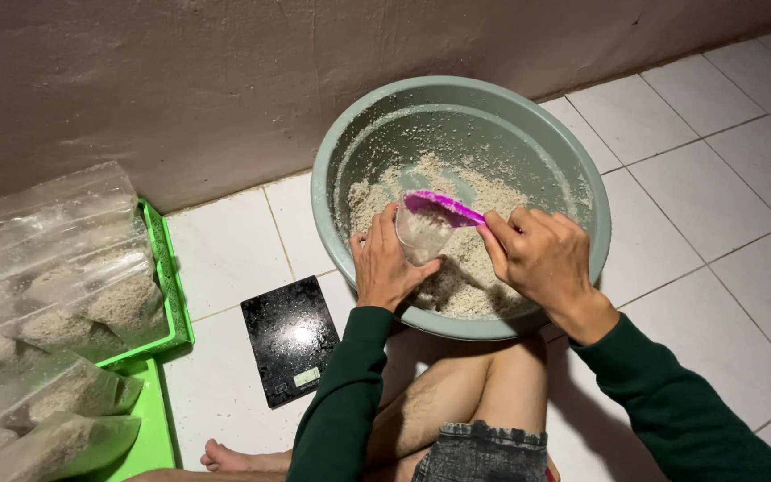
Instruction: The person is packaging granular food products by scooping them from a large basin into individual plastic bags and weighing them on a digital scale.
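Clear plastic bag (pixel 419 236) held open by left hand (pixel 385 268) over grey basin (pixel 332 161); purple scoop (pixel 443 208) gripped by right hand (pixel 542 259), tipped at bag mouth

Floor (pixel 725 178): white square tiles with dark grout lines, meeting a brown wall. On it:
- grey-green round basin (pixel 336 152) of pale crumbly mix, directly beneath the grip;
- flat black kitchen scale (pixel 289 337), just left of the grip, beside the basin;
- green trays (pixel 173 295), farther left, well apart, stacked with clear filled bags (pixel 55 268).
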